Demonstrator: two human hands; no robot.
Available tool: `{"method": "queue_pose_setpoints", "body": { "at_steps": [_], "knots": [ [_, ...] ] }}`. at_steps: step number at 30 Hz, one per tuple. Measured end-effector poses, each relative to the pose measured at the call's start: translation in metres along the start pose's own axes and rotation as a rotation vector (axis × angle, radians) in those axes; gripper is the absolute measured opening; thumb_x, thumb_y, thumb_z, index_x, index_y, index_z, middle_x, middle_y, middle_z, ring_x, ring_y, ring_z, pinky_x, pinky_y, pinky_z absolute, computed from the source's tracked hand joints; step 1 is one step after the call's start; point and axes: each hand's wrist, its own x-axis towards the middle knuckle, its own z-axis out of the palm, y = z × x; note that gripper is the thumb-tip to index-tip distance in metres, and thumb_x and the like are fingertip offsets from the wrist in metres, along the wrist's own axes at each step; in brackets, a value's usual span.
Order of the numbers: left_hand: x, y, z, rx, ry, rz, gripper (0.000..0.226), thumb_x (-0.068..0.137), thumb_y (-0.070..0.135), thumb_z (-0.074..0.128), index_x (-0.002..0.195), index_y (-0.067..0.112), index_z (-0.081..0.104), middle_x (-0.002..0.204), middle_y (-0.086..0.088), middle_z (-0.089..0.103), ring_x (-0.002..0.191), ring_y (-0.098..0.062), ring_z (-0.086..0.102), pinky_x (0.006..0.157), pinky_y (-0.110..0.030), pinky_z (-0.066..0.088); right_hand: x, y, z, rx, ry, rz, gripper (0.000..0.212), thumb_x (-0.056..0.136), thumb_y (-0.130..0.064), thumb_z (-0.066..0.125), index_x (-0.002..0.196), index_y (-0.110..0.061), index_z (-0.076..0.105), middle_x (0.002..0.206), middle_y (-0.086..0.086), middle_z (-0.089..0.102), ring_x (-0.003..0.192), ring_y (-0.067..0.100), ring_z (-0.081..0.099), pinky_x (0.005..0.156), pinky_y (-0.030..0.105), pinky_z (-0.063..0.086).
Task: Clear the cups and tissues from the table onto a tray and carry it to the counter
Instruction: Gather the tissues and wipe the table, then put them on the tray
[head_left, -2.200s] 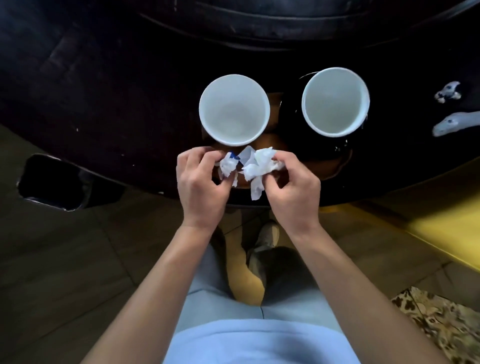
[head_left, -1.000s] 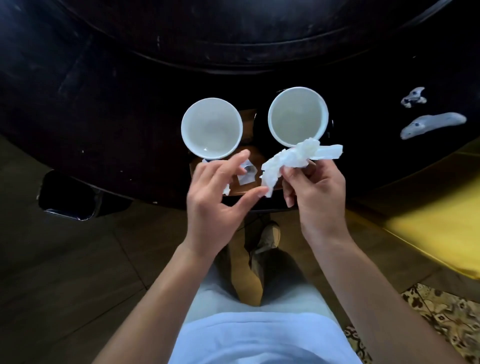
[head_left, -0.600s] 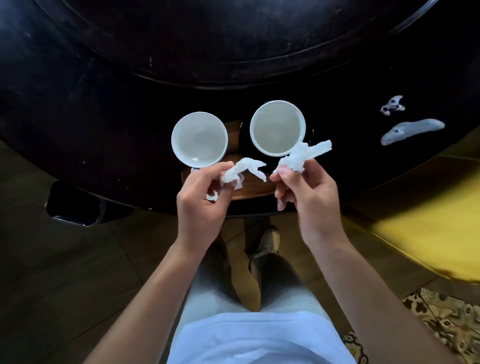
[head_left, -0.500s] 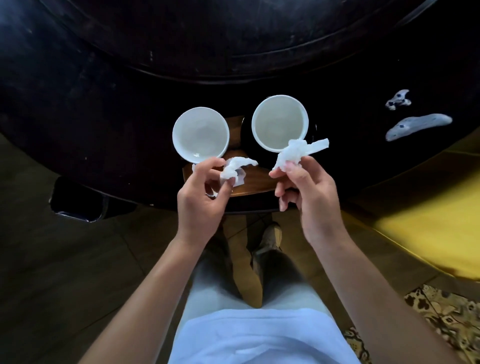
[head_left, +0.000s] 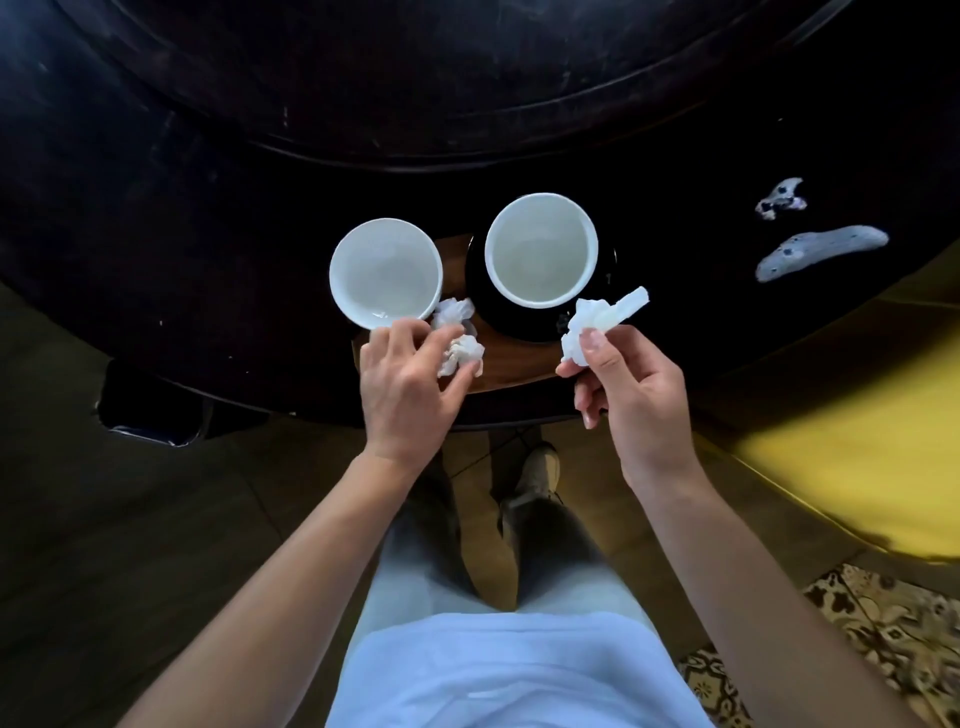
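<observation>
Two white cups stand on a brown wooden tray (head_left: 519, 364) at the near edge of the dark round table (head_left: 182, 234): the left cup (head_left: 385, 273) and the right cup (head_left: 541, 249), which sits on something black. My left hand (head_left: 410, 389) is low over the tray. Its thumb and forefinger loosely pinch a crumpled white tissue (head_left: 462, 351) that rests on the tray beside the left cup. To the right of the tray, my right hand (head_left: 631, 389) is raised and pinches a second crumpled tissue (head_left: 597, 319).
Two pale scraps, a small one (head_left: 779, 197) and a long one (head_left: 821, 252), lie on the table to the right. A raised round inner disc (head_left: 467, 78) fills the table's middle. A dark seat (head_left: 156, 410) stands left, a yellow surface (head_left: 857, 457) right, a patterned rug (head_left: 893, 639) bottom right.
My left hand has lowered its tissue onto the tray next to the left cup and its fingers have loosened. My right hand keeps holding its tissue, shifted slightly right.
</observation>
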Motion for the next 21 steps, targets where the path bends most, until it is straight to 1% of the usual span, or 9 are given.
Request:
{"method": "queue_pose_setpoints", "body": {
  "at_steps": [2,6,10,13,15,16,19,20,21],
  "knots": [
    [0.005,0.008,-0.018,-0.037,0.068,0.018,0.034,0.088,0.034,0.082,0.111,0.010,0.076,0.108,-0.015,0.062,0.100,-0.032,0.057,0.087,-0.043,0.047,-0.003,-0.004,-0.007,-0.001,0.005,-0.013,0.037,0.094,-0.043,0.060,0.103,-0.008,0.065,0.083,0.007,0.072,0.059,0.017,0.057,0.047,0.027,0.045],
    [0.052,0.031,-0.044,-0.119,0.142,0.173,0.030,0.090,0.028,0.076,0.113,0.008,0.074,0.128,-0.018,0.062,0.121,-0.035,0.055,0.103,-0.045,0.044,-0.005,-0.013,-0.029,-0.042,0.045,-0.055,0.018,0.099,-0.032,0.058,0.112,-0.019,0.060,0.085,0.009,0.072,0.058,0.020,0.059,0.046,0.025,0.046],
    [0.144,0.061,-0.031,-0.157,0.137,0.401,0.038,0.093,0.031,0.071,0.124,0.009,0.072,0.143,-0.019,0.056,0.140,-0.037,0.046,0.113,-0.050,0.038,-0.001,-0.024,-0.053,-0.087,0.158,-0.054,0.027,0.095,-0.036,0.062,0.113,-0.016,0.061,0.089,0.006,0.075,0.069,0.020,0.069,0.051,0.028,0.052],
    [0.215,0.081,-0.003,-0.113,0.068,0.607,0.047,0.098,0.040,0.064,0.134,0.010,0.067,0.152,-0.018,0.051,0.146,-0.039,0.041,0.116,-0.054,0.034,0.003,-0.029,-0.072,-0.211,0.330,-0.093,0.030,0.089,-0.044,0.066,0.107,-0.020,0.068,0.093,-0.003,0.075,0.086,0.013,0.071,0.063,0.027,0.057],
    [0.258,0.093,0.019,-0.080,0.019,0.731,0.052,0.100,0.045,0.059,0.140,0.012,0.063,0.156,-0.017,0.048,0.149,-0.039,0.037,0.119,-0.056,0.031,0.012,-0.030,-0.088,-0.312,0.472,-0.133,0.025,0.090,-0.043,0.069,0.104,-0.021,0.069,0.095,-0.005,0.072,0.091,0.011,0.069,0.076,0.028,0.056],
    [0.277,0.099,0.030,-0.065,-0.002,0.770,0.054,0.101,0.048,0.057,0.142,0.014,0.061,0.157,-0.016,0.046,0.151,-0.039,0.035,0.121,-0.056,0.029,0.019,-0.031,-0.097,-0.367,0.537,-0.163,0.024,0.091,-0.041,0.071,0.102,-0.020,0.068,0.096,-0.003,0.070,0.092,0.012,0.067,0.079,0.027,0.053],
    [0.314,0.115,0.060,-0.009,-0.111,0.821,0.060,0.103,0.055,0.047,0.150,0.017,0.053,0.163,-0.013,0.039,0.155,-0.038,0.027,0.125,-0.056,0.020,0.040,-0.031,-0.126,-0.465,0.671,-0.159,0.022,0.090,-0.035,0.075,0.094,-0.016,0.064,0.091,0.000,0.068,0.086,0.014,0.064,0.074,0.015,0.047],
    [0.321,0.118,0.070,0.014,-0.165,0.814,0.063,0.103,0.057,0.043,0.154,0.019,0.049,0.166,-0.012,0.034,0.157,-0.037,0.022,0.126,-0.056,0.017,0.047,-0.029,-0.136,-0.468,0.714,-0.152,0.023,0.089,-0.034,0.076,0.096,-0.016,0.064,0.090,-0.001,0.068,0.086,0.013,0.063,0.073,0.012,0.045],
    [0.327,0.120,0.080,0.034,-0.211,0.798,0.066,0.103,0.060,0.038,0.156,0.021,0.044,0.169,-0.011,0.029,0.158,-0.036,0.016,0.127,-0.056,0.013,0.055,-0.028,-0.148,-0.475,0.762,-0.157,0.025,0.087,-0.035,0.077,0.099,-0.017,0.064,0.092,-0.002,0.068,0.087,0.013,0.064,0.076,0.014,0.047]
  ]
}}
